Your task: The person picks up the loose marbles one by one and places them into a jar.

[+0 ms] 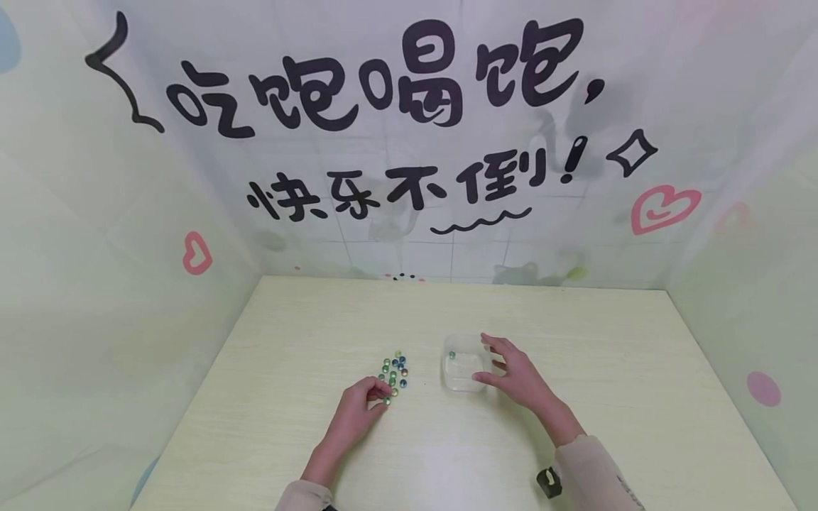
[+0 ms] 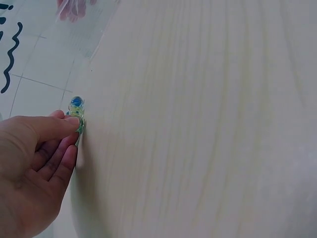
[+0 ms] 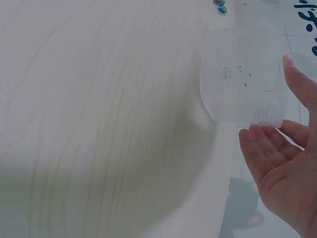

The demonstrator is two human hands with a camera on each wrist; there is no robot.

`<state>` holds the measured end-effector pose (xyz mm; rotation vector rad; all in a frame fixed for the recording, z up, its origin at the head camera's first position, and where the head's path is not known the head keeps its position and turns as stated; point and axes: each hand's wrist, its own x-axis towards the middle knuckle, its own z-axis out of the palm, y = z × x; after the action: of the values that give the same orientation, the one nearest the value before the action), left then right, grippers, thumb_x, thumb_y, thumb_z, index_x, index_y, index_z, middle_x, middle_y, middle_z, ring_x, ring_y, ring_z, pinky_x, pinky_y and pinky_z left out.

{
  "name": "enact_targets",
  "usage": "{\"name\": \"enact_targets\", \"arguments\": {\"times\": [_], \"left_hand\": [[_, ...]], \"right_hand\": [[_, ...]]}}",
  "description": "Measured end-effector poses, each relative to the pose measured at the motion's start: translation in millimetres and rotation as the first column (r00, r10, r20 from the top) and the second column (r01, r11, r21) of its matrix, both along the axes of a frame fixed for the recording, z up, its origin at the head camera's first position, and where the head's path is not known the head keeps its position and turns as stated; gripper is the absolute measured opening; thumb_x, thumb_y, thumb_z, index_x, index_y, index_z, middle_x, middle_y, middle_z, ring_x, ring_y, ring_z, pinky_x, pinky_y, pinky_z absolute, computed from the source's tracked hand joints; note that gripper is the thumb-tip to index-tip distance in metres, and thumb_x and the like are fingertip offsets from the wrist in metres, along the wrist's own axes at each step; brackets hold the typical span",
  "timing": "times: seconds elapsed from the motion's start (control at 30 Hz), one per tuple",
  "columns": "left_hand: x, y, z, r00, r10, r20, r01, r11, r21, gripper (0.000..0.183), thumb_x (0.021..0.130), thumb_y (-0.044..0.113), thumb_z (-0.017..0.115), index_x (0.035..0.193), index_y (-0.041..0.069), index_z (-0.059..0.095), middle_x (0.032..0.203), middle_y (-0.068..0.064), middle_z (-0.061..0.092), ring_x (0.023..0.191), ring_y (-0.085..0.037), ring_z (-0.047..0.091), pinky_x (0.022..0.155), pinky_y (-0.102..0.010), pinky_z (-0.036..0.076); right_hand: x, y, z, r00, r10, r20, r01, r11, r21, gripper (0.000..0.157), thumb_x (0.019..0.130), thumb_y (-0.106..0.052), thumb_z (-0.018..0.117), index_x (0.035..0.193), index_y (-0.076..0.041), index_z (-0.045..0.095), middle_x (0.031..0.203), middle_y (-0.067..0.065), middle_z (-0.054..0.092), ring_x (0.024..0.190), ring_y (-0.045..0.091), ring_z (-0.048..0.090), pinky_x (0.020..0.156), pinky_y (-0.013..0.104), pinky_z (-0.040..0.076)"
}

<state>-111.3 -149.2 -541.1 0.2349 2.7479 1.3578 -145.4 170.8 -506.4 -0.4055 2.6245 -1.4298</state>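
My left hand (image 1: 361,408) pinches a green glass marble (image 2: 79,123) between thumb and fingertips, at the near edge of a group of marbles. Green, blue, yellowish and brownish marbles (image 1: 393,374) make up this group on the tabletop. Right of them stands a small translucent plastic container (image 1: 461,383) with one greenish marble (image 1: 452,355) inside. Around its right side my right hand (image 1: 520,380) lies with thumb and fingers spread apart. In the right wrist view the fingertips (image 3: 262,130) are right at the container's wall, and the thumb is by its rim.
The pale wood-grain table (image 1: 287,319) is enclosed at the back and both sides by a printed curtain (image 1: 358,156) with black lettering and pink hearts. A small black object (image 1: 548,482) is beside the right sleeve (image 1: 594,472).
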Motion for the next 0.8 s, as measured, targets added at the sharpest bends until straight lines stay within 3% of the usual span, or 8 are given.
{"name": "enact_targets", "arguments": {"times": [0.8], "left_hand": [[0.2,0.7,-0.7,1.0,0.004,-0.017,-0.004,1.0,-0.012,0.021,0.08,-0.008,0.073,0.095,0.007,0.067,0.094,-0.003,0.07,0.088,-0.015,0.065,0.08,-0.023,0.059]], "right_hand": [[-0.1,0.6,-1.6,1.0,0.007,-0.007,-0.007,1.0,-0.007,0.078,0.087,-0.022,0.077,0.148,0.005,0.038,0.145,0.027,0.047,0.133,0.046,0.047,0.106,0.048,0.05]]}}
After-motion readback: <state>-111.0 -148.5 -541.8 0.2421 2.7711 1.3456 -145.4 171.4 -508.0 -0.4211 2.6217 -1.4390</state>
